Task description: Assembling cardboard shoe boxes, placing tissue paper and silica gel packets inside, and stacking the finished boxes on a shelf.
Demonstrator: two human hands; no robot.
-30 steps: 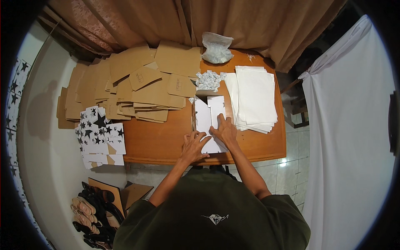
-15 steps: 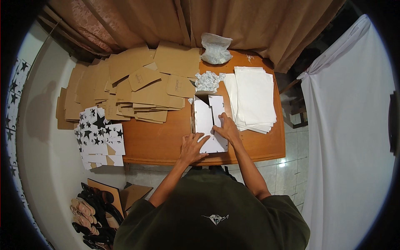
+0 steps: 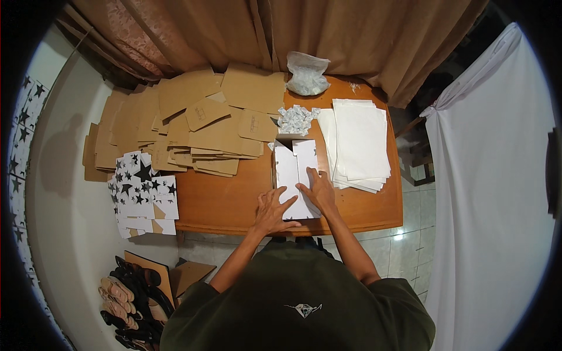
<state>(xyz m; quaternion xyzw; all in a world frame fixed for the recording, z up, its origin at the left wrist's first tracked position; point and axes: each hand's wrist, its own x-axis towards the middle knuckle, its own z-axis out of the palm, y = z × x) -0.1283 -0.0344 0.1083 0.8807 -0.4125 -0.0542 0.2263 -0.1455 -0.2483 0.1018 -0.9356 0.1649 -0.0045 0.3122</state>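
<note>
Footwear [image 3: 120,295] in black and tan lies crowded at the near left, below the level of the worktop [image 3: 222,199]. White sheets with black stars [image 3: 133,186], as I view them remotely, overlap at the worktop's left end, nearer than most of the brown cardboard pieces [image 3: 219,126]. These pieces lie in layered heaps across the far left; a few bear line drawings too small for me to read. Next toward the right I see the left hand [image 3: 271,213]; its grip is released, fingers spread upon the left part of a white carton [image 3: 285,167], thumb at the near end. The carton lies near the middle of the worktop's near edge, its long axis running near to far; a lengthwise seam divides its upper panels, and a dark gap shows at the far end. Just beyond it I observe a heap of small white packets [image 3: 295,120], and farther still a translucent plastic bag [image 3: 307,76]. The right hand [image 3: 321,193] rests on the carton's right panel, its grip likewise unclenched, thumb near the seam. White paper sheets [image 3: 360,137] lie stacked farther right; beyond the worktop, I see white cloth [image 3: 480,175] hanging.
</note>
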